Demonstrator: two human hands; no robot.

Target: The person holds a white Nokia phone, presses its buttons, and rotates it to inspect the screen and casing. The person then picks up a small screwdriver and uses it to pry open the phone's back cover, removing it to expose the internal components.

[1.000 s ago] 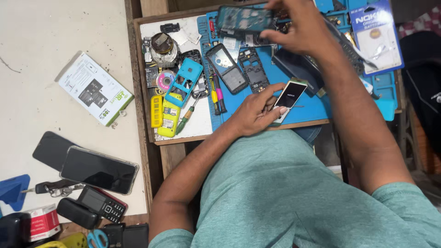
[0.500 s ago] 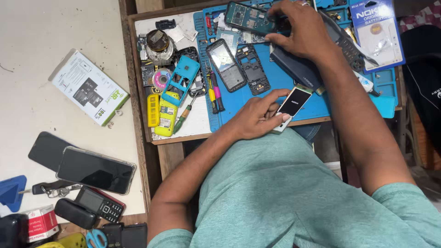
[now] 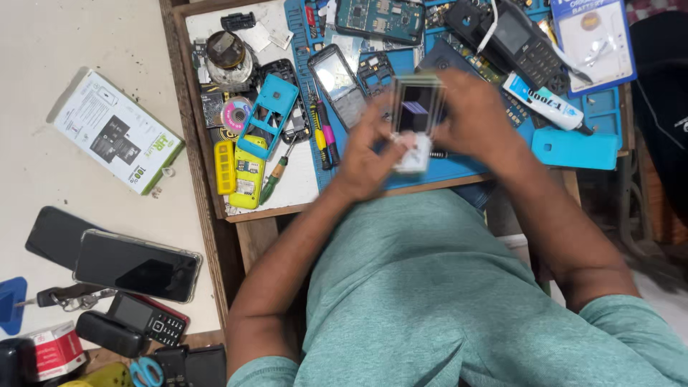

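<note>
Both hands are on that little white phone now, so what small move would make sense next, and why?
Probably holding it steady above the blue mat. The small phone looks blurred, gripped between the left hand and right hand, so its details are unreadable.

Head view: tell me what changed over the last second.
The right hand left the green circuit board at the far edge and came back to the middle. Both hands now hold the small white phone part, which the left hand has raised off the blue mat; it is blurred. The yellow phone, the light blue phone frame and the screwdrivers stayed put.
</note>
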